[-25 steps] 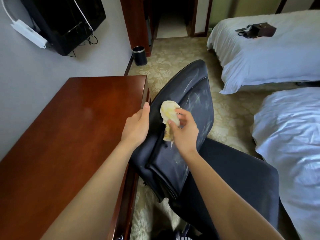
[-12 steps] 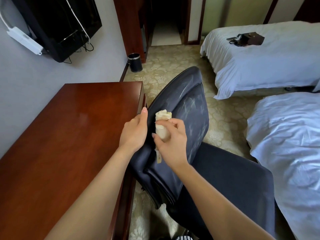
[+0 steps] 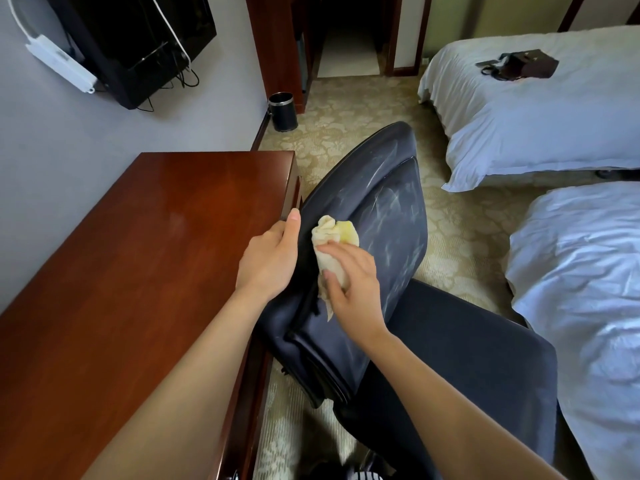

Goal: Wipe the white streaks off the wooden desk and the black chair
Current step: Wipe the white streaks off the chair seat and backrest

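Your right hand (image 3: 353, 285) is gripping the yellow cloth (image 3: 334, 233) and sliding it out from the left edge of the black chair (image 3: 398, 216). Your left hand (image 3: 270, 261) is holding that edge, beside the wooden desk (image 3: 156, 254). White streaks (image 3: 391, 209) are still waiting near the right edge.

Left hand (image 3: 268, 261), right hand (image 3: 353, 282), bare forearms (image 3: 194, 375) — possibly striped footwear (image 3: 365, 475)

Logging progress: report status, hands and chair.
Left hand grips chair back edge. Right hand holds cloth against it. White streaks show beyond cloth. Nothing in the way.
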The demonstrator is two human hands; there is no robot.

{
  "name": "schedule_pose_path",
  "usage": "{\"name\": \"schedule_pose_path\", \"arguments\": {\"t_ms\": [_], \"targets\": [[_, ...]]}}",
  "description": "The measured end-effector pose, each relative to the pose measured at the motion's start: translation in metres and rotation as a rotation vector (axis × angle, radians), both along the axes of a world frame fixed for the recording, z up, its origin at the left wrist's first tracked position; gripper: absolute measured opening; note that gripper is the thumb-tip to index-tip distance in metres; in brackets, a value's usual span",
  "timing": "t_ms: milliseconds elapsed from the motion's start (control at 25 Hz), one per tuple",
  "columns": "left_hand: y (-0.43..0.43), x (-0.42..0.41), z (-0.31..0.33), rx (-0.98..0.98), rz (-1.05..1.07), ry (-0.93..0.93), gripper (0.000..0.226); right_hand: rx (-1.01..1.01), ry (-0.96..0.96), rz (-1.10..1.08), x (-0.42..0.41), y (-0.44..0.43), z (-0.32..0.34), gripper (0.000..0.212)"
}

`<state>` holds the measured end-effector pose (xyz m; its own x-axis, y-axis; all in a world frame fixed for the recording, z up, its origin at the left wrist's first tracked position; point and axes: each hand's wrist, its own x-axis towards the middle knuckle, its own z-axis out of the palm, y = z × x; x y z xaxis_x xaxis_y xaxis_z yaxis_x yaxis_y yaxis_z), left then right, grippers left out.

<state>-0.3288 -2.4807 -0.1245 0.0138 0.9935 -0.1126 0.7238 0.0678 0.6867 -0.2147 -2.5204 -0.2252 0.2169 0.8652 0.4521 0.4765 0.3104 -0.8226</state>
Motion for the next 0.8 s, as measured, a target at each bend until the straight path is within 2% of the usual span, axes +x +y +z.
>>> {"name": "schedule_pose_path", "arguments": {"t_ms": [200,320,480,600,800], "targets": [[0.001,0.0,-0.002,-0.011,0.016,-0.005,0.06,-0.051,0.198,-0.118,0.014,0.022,0.007,0.034],[0.001,-0.001,-0.003,-0.02,0.04,-0.053,0.059,-0.07,0.244,-0.233,0.03,0.055,0.017,0.034],[0.005,-0.001,-0.006,-0.048,0.093,-0.146,0.053,-0.175,0.396,-0.397,0.05,0.105,0.041,0.039],[0.012,-0.007,-0.011,-0.129,0.125,-0.217,0.05,-0.211,0.434,-0.339,0.045,0.109,0.043,0.04],[0.025,-0.011,-0.015,-0.208,0.147,-0.392,0.039,-0.015,0.291,-0.132,0.027,0.078,0.038,0.037]]}}
